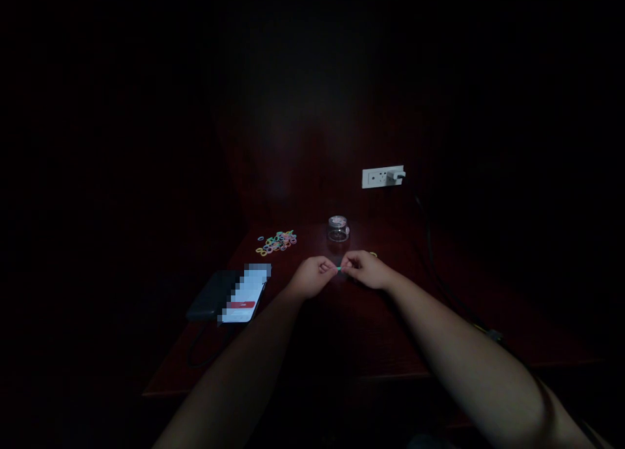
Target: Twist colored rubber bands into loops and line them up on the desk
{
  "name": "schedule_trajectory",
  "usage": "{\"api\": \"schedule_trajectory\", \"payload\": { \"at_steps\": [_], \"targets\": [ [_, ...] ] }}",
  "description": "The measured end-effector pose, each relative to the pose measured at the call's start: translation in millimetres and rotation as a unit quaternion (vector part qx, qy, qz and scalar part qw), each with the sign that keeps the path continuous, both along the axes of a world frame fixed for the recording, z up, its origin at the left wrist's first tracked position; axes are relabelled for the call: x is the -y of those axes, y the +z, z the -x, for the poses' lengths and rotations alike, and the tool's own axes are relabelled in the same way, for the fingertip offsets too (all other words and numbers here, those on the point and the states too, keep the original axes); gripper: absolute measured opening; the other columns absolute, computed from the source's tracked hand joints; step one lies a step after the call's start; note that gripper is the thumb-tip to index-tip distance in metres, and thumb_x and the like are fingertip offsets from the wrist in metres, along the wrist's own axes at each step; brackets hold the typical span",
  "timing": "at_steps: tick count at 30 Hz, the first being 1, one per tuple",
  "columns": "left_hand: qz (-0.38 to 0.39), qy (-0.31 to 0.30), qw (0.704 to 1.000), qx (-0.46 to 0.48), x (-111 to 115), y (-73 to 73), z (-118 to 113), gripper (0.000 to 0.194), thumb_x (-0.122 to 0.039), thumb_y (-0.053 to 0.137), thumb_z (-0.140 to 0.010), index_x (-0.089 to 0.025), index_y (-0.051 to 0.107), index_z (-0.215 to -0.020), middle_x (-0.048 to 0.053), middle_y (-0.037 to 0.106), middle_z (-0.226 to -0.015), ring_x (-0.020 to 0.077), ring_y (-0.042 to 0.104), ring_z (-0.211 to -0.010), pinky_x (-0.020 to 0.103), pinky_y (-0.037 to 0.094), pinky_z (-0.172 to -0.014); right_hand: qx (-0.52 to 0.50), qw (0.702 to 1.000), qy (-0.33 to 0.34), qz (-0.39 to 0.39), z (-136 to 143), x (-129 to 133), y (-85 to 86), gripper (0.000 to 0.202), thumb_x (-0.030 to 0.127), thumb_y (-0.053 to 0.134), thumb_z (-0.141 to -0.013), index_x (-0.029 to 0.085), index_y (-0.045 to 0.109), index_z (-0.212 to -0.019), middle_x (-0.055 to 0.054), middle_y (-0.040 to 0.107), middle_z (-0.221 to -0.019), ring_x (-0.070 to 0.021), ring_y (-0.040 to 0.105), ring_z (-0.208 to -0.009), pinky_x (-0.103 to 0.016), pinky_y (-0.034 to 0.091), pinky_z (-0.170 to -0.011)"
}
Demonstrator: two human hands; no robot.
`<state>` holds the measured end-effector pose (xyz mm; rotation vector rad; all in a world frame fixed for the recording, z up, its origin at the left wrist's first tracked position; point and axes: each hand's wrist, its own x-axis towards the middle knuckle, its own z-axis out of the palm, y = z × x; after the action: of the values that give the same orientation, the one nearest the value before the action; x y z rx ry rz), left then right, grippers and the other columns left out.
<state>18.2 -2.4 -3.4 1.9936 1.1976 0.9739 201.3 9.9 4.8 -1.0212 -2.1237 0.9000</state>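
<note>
Above the dark red table [342,345], my left hand [315,275] and my right hand [364,269] pinch a small green band [338,268] between them, one at each end. The fingertips are close together. Just behind them stands a clear round jar [338,230] with a lid on top. A loose pile of coloured small bands [278,243] lies to the left of the jar. A yellow band [374,254] shows partly behind my right hand.
A lit phone [247,296] leans or lies beside a dark flat box-shaped object [211,296] at the left, with a cable below. On the back wall is a white socket [382,177] with a plug in it. A dark cable [430,241] runs down the right side.
</note>
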Motion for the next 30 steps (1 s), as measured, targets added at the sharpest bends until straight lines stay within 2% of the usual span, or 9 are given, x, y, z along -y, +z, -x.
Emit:
{"api": "schedule_trajectory", "payload": {
  "at_steps": [5,12,15,19,24,30],
  "targets": [
    [-0.002,0.0,1.0,-0.002,1.1,1.6,0.4,0.023,-0.034,0.055,-0.073,-0.012,0.062,-0.076,0.005,0.063,-0.072,0.0123,0.054,-0.063,0.022,0.042,-0.058,0.02,0.999,-0.026,0.009,-1.2,3.8,5.7,0.013,0.025,0.049,-0.075,0.014,0.055,-0.076,0.002,0.052,-0.057,-0.0075,0.047,-0.046,-0.018,0.035,-0.044],
    [0.004,0.003,1.0,0.001,0.7,0.2,0.6,0.025,-0.035,0.055,-0.073,-0.012,0.062,-0.078,0.005,0.063,-0.071,0.0125,0.055,-0.063,0.023,0.042,-0.058,0.014,0.999,-0.034,0.0,-4.0,-3.0,-1.6,0.011,0.02,0.046,-0.074,0.014,0.054,-0.079,0.001,0.053,-0.06,-0.0072,0.047,-0.047,-0.017,0.034,-0.044],
    [0.005,-0.001,1.0,0.004,-0.6,-1.5,0.2,0.026,-0.036,0.056,-0.072,-0.011,0.062,-0.078,0.005,0.063,-0.071,0.0123,0.055,-0.063,0.023,0.042,-0.057,0.012,1.0,-0.019,-0.019,-2.6,-2.3,-2.0,0.014,0.021,0.051,-0.071,0.014,0.055,-0.083,0.001,0.054,-0.063,-0.0074,0.047,-0.05,-0.018,0.034,-0.045],
    [0.004,-0.007,1.0,0.007,-1.7,-2.8,-0.5,0.026,-0.036,0.056,-0.072,-0.011,0.063,-0.078,0.006,0.063,-0.072,0.0129,0.056,-0.064,0.023,0.043,-0.058,0.01,1.0,0.004,-0.011,-0.4,2.4,1.9,0.014,0.025,0.051,-0.073,0.014,0.054,-0.079,0.001,0.054,-0.061,-0.0076,0.047,-0.049,-0.018,0.035,-0.046],
    [0.002,-0.006,1.0,0.008,-3.4,-4.9,-1.1,0.025,-0.035,0.057,-0.072,-0.011,0.063,-0.078,0.005,0.063,-0.071,0.0122,0.055,-0.063,0.023,0.043,-0.059,0.026,0.999,-0.019,0.007,-0.1,7.6,8.1,0.016,0.029,0.05,-0.075,0.014,0.054,-0.077,0.001,0.054,-0.06,-0.0079,0.048,-0.047,-0.019,0.035,-0.044],
    [-0.001,-0.007,1.0,0.028,-3.8,-6.1,-2.0,0.022,-0.031,0.059,-0.072,-0.011,0.061,-0.081,0.005,0.062,-0.072,0.0104,0.054,-0.062,0.022,0.044,-0.059,0.035,0.999,-0.029,-0.017,0.0,8.8,9.6,0.015,0.029,0.049,-0.075,0.015,0.053,-0.074,0.001,0.053,-0.059,-0.0085,0.049,-0.049,-0.02,0.036,-0.047]
  ]
}}
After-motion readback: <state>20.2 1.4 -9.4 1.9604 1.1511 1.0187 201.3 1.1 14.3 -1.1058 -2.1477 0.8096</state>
